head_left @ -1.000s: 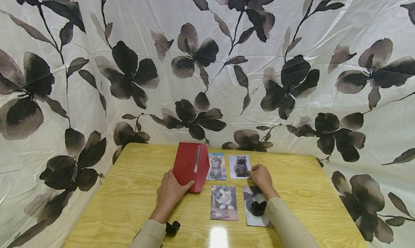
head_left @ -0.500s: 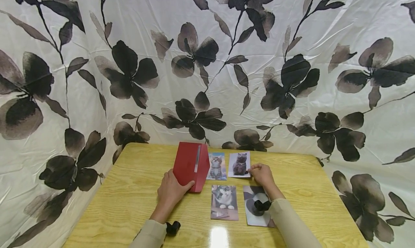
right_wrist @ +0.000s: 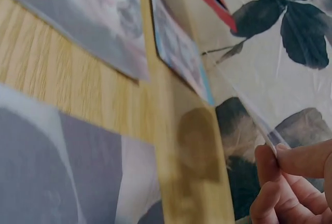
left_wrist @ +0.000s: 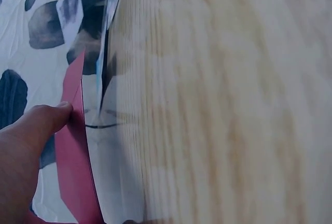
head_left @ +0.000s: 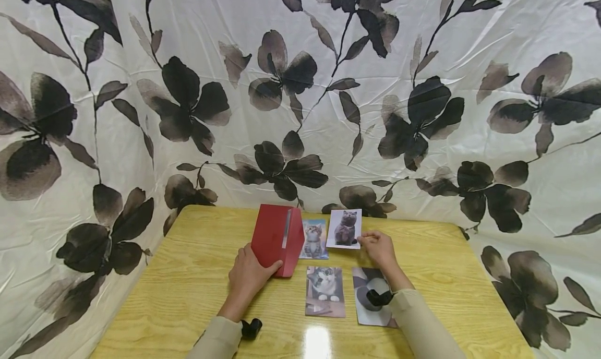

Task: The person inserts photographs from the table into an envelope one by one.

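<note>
My left hand [head_left: 249,275] grips the near end of a red envelope [head_left: 269,234], its thumb laid on the open flap. A pale strip shows along the envelope's opening. In the left wrist view that thumb [left_wrist: 49,117] presses the flap's red paper. Between thumb and fingertips my right hand [head_left: 381,252] pinches the lower right corner of a photo card of a grey cat [head_left: 345,227]. The right wrist view has this card raised off the table, nearly edge-on, above the pinching fingers [right_wrist: 267,164].
A kitten photo card [head_left: 313,240] lies beside the envelope, partly overlapped by it. Nearer are a card of a grey-and-white cat [head_left: 325,292] and another card [head_left: 368,314], partly hidden under my right wrist. A floral cloth [head_left: 347,124] hangs behind the wooden table [head_left: 188,275].
The grey cat card has come up off the table in my right hand, moving away from me and slightly left. My left hand and the envelope have stayed in place.
</note>
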`<state>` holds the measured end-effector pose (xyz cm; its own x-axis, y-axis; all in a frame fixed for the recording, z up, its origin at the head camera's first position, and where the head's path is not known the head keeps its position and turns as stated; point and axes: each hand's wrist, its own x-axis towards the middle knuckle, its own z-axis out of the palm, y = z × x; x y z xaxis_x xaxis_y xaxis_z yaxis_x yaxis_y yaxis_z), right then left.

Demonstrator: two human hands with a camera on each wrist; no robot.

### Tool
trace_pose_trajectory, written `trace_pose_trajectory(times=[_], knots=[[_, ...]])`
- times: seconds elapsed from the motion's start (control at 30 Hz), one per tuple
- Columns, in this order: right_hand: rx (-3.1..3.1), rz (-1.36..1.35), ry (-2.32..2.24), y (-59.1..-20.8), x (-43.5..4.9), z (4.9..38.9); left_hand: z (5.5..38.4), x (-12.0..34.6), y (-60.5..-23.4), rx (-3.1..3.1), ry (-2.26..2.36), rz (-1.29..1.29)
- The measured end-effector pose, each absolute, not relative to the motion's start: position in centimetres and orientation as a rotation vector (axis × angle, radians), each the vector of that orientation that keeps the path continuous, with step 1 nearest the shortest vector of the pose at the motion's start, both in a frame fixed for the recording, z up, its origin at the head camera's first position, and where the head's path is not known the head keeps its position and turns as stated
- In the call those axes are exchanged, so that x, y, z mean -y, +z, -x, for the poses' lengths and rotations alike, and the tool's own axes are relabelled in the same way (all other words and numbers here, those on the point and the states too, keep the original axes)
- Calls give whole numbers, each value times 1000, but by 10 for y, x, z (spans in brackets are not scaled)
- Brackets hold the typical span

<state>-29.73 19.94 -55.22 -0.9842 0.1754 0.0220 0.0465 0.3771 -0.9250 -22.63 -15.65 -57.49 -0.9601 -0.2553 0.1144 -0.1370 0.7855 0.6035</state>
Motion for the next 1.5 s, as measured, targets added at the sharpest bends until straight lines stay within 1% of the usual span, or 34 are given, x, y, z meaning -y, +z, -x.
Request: trace_pose_trajectory(times=[0.3,0.53,0.77,1.0,1.5], knots=[[2469,117,1745,-545,-181,296,227,157,-575,2785,-896,-308],[2453,86,1814,-547,-158,296,227,156,-575,2782,-894,-319],[2443,-19,1838,-551,-140,294,227,155,-574,2776,-897,-323],[2468,-8,1876,-549,-123,293,228,156,-574,2788,-872,-323],[2445,-3,1981,-560,-98,293,226,158,-578,2782,-861,-308]])
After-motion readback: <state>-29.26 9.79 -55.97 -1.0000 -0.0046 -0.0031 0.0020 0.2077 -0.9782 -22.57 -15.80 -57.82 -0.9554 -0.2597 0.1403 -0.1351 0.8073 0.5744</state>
